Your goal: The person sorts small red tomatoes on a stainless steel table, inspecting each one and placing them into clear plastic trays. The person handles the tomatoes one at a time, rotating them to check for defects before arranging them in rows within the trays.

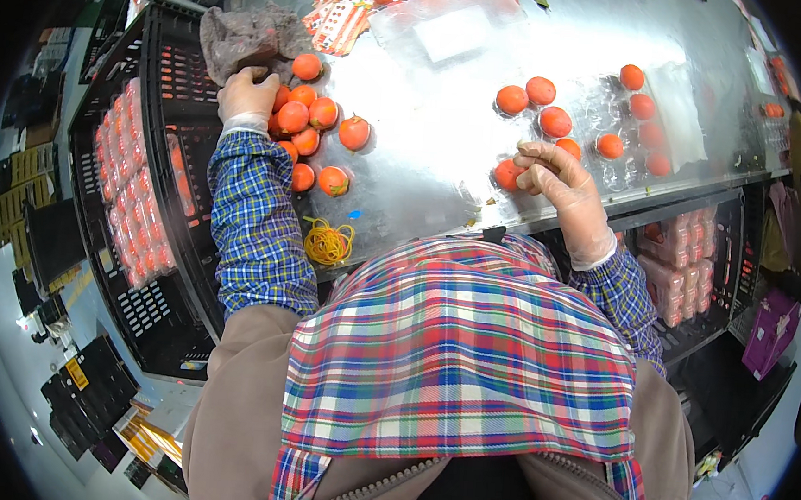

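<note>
My gloved left hand (249, 96) is at the table's left edge, between a crumpled grey-brown cloth (248, 37) and a pile of orange-red, tomato-like fruits (293, 117). Whether its curled fingers grip anything cannot be made out. My gloved right hand (569, 185) bends its thumb and fingers beside one round fruit (507, 174); whether they hold it is unclear. Just beyond lie several loose fruits (556, 122). To the right, a clear plastic tray (591, 113) has a few fruits (610, 146) in or on it, with a whitish translucent sheet (677, 123) over its right part.
Yellow rubber bands (328, 241) lie near the metal table's (404, 201) front edge. Printed labels (340, 19) and a clear plastic container (450, 34) are at the back. Black crates (174, 95) with packed fruit stand at left, another crate (749, 239) at right below the tabletop.
</note>
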`<state>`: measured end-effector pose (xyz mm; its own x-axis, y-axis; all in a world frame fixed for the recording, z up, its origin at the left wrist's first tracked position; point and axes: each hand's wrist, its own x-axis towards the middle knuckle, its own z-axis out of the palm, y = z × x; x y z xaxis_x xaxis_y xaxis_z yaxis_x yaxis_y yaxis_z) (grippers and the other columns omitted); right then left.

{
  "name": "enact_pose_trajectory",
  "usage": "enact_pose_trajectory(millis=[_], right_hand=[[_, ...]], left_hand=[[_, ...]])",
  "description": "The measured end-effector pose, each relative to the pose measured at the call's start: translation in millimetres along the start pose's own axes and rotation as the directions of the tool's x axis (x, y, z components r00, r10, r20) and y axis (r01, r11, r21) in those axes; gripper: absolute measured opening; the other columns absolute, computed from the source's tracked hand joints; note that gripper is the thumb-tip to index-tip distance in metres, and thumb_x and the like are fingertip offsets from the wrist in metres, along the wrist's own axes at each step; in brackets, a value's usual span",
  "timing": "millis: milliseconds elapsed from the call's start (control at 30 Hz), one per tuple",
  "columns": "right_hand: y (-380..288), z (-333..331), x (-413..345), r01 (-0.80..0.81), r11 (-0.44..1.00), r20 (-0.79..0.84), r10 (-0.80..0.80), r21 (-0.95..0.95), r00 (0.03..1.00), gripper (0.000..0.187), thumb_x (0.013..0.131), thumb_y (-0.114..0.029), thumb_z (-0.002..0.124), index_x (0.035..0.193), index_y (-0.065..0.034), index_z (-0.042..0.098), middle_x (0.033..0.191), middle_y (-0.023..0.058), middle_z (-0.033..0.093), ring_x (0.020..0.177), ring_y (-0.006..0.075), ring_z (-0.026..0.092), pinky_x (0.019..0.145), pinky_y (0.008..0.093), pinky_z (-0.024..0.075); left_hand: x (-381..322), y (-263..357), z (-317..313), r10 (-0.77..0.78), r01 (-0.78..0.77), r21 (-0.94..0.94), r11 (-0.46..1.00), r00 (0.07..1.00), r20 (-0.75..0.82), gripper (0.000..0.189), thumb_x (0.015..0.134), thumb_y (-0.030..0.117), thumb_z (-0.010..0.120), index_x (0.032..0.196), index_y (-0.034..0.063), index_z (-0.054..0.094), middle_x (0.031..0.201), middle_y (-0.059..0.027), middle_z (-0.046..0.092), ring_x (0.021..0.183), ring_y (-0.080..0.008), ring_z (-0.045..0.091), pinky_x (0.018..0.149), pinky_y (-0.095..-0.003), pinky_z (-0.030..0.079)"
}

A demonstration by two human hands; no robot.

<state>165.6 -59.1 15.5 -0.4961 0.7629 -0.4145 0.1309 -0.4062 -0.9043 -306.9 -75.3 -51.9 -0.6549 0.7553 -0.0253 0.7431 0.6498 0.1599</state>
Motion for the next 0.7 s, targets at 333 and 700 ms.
enact_pose_trajectory(millis=[333, 700], right_hand=[[0.1, -3.1, 1.6, -0.001, 0.998, -0.038, -0.001, -0.070, 0.999, 0.036, 0.097, -0.014, 0.055, 0.129, 0.0028, 0.056, 0.112, 0.0085, 0.065, 0.093, 0.0124, 0.061, 0.088, 0.0289, 0.0475], [7.1, -11.7, -1.8, 0.056, 0.995, -0.072, -0.062, -0.088, 0.995, 0.034, 0.098, -0.012, 0.054, 0.128, 0.0021, 0.057, 0.113, 0.0077, 0.066, 0.094, 0.0126, 0.061, 0.086, 0.0286, 0.0469]], left_hand=[[-54.5, 119.7, 3.6, 0.425, -0.321, -0.399, 0.859, 0.882, 0.205, 0.043, 0.081, 0.034, 0.069, 0.117, 0.0095, 0.068, 0.117, -0.0197, 0.066, 0.111, -0.0331, 0.063, 0.098, -0.0390, 0.048], [-14.1, 54.0, -14.8, 0.219, -0.262, -0.228, 0.938, 0.956, -0.196, 0.036, 0.077, 0.023, 0.073, 0.109, 0.0055, 0.069, 0.108, -0.0175, 0.068, 0.104, -0.0336, 0.064, 0.093, -0.0388, 0.050]])
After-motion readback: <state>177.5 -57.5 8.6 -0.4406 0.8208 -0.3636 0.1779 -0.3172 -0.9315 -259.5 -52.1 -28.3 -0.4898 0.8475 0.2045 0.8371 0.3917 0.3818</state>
